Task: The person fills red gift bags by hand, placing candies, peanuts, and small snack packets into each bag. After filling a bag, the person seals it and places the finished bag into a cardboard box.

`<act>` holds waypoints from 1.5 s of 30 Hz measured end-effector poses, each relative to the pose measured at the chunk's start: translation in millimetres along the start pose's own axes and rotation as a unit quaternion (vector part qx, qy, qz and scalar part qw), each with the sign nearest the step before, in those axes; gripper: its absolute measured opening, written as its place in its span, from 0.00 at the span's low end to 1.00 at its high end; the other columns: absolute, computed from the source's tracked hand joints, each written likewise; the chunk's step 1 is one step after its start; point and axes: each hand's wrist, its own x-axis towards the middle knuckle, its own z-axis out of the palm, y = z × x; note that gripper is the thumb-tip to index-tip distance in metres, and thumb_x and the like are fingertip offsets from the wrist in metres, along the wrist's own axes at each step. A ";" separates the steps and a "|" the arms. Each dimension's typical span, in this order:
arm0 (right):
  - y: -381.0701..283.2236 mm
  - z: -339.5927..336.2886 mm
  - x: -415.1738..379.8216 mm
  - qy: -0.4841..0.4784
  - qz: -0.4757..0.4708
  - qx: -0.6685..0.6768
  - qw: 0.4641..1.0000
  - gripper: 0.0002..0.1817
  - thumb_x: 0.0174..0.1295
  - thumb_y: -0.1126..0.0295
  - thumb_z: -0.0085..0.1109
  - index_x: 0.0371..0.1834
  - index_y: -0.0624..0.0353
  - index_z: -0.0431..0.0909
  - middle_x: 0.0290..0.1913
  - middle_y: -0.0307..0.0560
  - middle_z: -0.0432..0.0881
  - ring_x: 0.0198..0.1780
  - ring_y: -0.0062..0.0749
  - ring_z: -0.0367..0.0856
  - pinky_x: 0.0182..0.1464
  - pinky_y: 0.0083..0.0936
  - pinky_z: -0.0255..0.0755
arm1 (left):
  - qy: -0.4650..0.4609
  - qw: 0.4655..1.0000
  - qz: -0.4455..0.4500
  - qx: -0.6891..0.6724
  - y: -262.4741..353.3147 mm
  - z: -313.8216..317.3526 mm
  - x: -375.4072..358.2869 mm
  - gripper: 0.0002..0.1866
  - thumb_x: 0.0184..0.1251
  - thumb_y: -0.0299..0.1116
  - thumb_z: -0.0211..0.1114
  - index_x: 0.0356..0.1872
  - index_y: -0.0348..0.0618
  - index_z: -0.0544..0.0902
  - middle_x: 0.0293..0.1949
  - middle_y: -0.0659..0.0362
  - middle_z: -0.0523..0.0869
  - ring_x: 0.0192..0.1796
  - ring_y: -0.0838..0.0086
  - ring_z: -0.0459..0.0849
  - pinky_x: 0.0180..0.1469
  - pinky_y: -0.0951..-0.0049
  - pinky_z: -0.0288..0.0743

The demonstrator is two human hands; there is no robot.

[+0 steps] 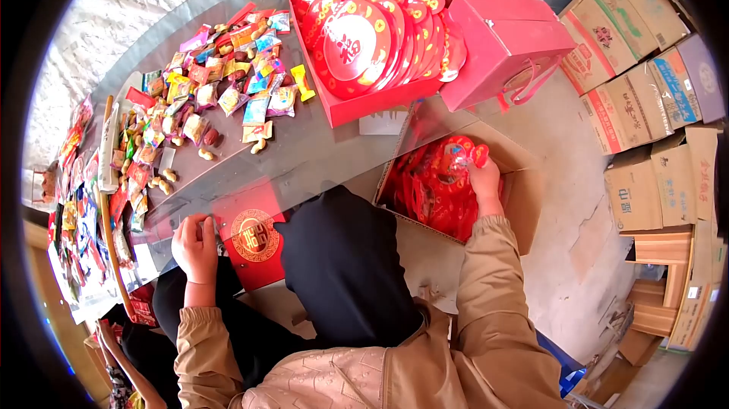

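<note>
My right hand (484, 181) reaches into an open cardboard box (524, 215) and grips a red plastic packet (465, 152) with gold markings. More shiny red packets (433, 196) fill the box beneath it. My left hand (195, 251) is loosely closed at the edge of the glass table (228, 170), with nothing visible in it. Beside that hand, below the table edge, is a red box (255, 257) with a round gold emblem. Its right side is partly covered by my knee.
Wrapped candies and peanuts (205, 97) lie spread over the table. A red tray (342, 114) holds overlapping round red packets (353, 44), next to red gift boxes (497, 48). Stacked cartons (638, 116) stand at the right. A wooden stick (110, 234) lies at the left.
</note>
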 end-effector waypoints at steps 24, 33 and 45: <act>69.7 137.5 68.7 -0.194 -0.013 -0.053 0.979 0.25 0.77 0.53 0.51 0.59 0.67 0.79 0.58 0.58 0.83 0.63 0.45 0.79 0.66 0.36 0.71 | 0.032 0.996 0.048 0.063 10.6 6.0 6.2 0.04 0.60 0.24 0.59 0.34 0.40 0.81 0.27 0.50 0.80 0.30 0.51 0.80 0.34 0.55 0.74; -26.9 35.7 -0.7 0.025 -0.024 0.115 0.993 0.12 0.70 0.69 0.62 0.50 0.66 0.82 0.42 0.42 0.85 0.42 0.20 0.80 0.47 0.20 0.76 | 0.038 0.996 0.070 0.044 9.2 1.5 7.1 0.03 0.60 0.25 0.63 0.34 0.41 0.81 0.27 0.54 0.81 0.30 0.54 0.81 0.34 0.58 0.76; -299.2 -14.6 -43.5 0.060 -0.460 0.048 0.885 0.21 0.59 0.76 0.63 0.58 0.67 0.79 0.59 0.55 0.83 0.62 0.55 0.77 0.66 0.45 0.69 | 0.075 0.992 0.090 0.043 10.9 -4.3 6.2 0.02 0.59 0.27 0.63 0.33 0.46 0.82 0.26 0.57 0.80 0.29 0.56 0.81 0.33 0.58 0.76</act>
